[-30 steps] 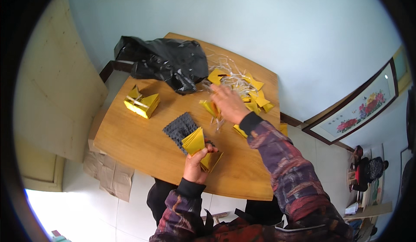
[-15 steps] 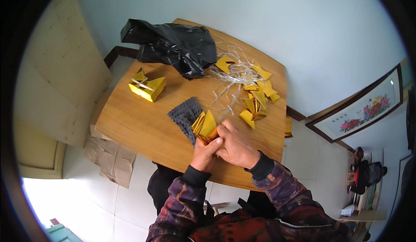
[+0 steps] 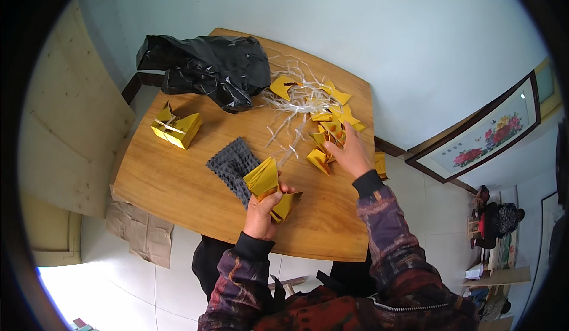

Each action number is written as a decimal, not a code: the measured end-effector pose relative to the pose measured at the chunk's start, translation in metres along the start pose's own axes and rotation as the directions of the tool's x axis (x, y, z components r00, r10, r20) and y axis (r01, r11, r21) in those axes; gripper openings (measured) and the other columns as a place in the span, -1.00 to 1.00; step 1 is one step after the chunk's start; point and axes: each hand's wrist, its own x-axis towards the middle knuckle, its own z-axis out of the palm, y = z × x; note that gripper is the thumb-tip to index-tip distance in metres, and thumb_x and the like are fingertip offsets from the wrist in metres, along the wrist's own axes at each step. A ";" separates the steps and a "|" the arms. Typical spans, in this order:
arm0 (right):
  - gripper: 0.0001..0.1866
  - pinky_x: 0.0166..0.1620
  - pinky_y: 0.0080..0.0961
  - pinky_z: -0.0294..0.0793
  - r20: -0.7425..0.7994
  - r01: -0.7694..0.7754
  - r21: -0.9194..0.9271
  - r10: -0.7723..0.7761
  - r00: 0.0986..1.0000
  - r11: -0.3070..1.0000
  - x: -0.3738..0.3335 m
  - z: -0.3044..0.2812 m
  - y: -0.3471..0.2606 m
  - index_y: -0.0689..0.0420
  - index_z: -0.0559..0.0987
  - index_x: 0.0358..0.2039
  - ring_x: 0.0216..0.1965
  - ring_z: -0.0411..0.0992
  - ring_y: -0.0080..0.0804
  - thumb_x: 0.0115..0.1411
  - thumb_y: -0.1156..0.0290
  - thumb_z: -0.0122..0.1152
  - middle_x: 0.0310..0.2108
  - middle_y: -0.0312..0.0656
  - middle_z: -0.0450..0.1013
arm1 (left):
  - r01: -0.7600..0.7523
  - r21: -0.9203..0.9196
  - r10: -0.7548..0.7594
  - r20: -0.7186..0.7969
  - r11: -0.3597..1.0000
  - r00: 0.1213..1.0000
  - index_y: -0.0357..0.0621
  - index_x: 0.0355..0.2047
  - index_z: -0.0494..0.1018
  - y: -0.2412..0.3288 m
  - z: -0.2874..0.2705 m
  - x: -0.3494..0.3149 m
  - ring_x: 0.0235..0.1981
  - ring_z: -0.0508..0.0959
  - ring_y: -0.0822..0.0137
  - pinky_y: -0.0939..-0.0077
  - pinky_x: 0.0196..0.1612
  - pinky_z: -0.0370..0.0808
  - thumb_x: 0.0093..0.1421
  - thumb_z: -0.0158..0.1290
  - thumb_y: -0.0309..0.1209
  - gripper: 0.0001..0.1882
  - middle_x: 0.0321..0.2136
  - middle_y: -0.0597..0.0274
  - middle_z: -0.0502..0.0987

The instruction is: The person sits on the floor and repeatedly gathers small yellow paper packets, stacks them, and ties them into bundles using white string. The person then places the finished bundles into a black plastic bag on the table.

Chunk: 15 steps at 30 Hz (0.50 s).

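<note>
1. Head view, my own hands: I count two in the picture. My left hand [image 3: 261, 212] is closed around a stack of folded gold paper pieces [image 3: 269, 187], fingers clamped on it near the front edge of the wooden table [image 3: 178, 194]. The stack fans into two visible clumps, one standing above the hand and one jutting to its right; I cannot count the single sheets in it.

2. Same view: my right hand [image 3: 351, 153] is stretched out, palm down, fingers resting on the loose pile of folded gold pieces [image 3: 327, 130] at the right side of the table. Whether the fingers have pinched one I cannot tell; they hide the contact.

3. In that loose pile I can make out roughly eight or nine pieces, some overlapping, so the count is rough. One more gold piece [image 3: 380, 165] sits at the table's right edge, just beside my wrist.

4. One tangle of pale plastic strips [image 3: 293, 102] lies among and behind the loose pieces.

5. One dark grey ridged mat [image 3: 231, 166] lies just left of my left hand, partly under the held stack.

6. One tied bundle of gold pieces [image 3: 176, 128] stands well apart at the left of the table.

7. One crumpled black plastic bag [image 3: 207, 67] lies at the far side.

8. One sheet of brown cardboard [image 3: 139, 233] lies on the floor, and one framed flower picture [image 3: 483, 132] leans against the wall.
</note>
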 end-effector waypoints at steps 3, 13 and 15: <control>-0.24 -0.01 -0.18 0.39 0.015 -0.104 -0.014 0.104 0.994 0.995 0.012 0.020 0.004 0.33 0.25 0.14 -0.02 0.35 0.09 0.03 0.17 0.30 -0.02 0.18 0.33 | 0.001 0.023 -0.001 0.001 1.000 1.000 -0.21 0.05 0.30 -0.002 -0.001 0.000 -0.15 0.48 0.27 0.36 -0.01 0.41 0.11 0.08 -0.41 -0.53 -0.32 0.24 0.44; -0.45 -0.01 -0.43 0.40 0.072 0.058 0.792 -0.187 0.980 0.608 -0.046 -0.024 -0.041 0.29 0.29 0.14 -0.09 0.43 -0.27 0.07 0.65 0.05 -0.10 -0.01 0.41 | 0.151 -0.149 -0.148 0.036 0.977 0.988 -0.25 0.08 0.28 -0.005 -0.005 -0.002 -0.18 0.52 0.23 0.32 -0.07 0.47 0.25 0.01 -0.20 -0.52 -0.31 0.23 0.42; -0.44 0.04 -0.41 0.38 -0.030 0.392 0.572 -0.459 0.888 0.720 -0.064 -0.034 -0.069 0.24 0.36 0.10 -0.03 0.42 -0.18 0.00 0.70 -0.01 -0.09 -0.02 0.42 | 0.219 -0.179 -0.209 0.071 0.959 0.975 -0.21 0.08 0.29 -0.004 -0.006 -0.002 -0.09 0.52 0.24 0.25 0.01 0.47 0.31 -0.06 -0.17 -0.55 -0.18 0.18 0.47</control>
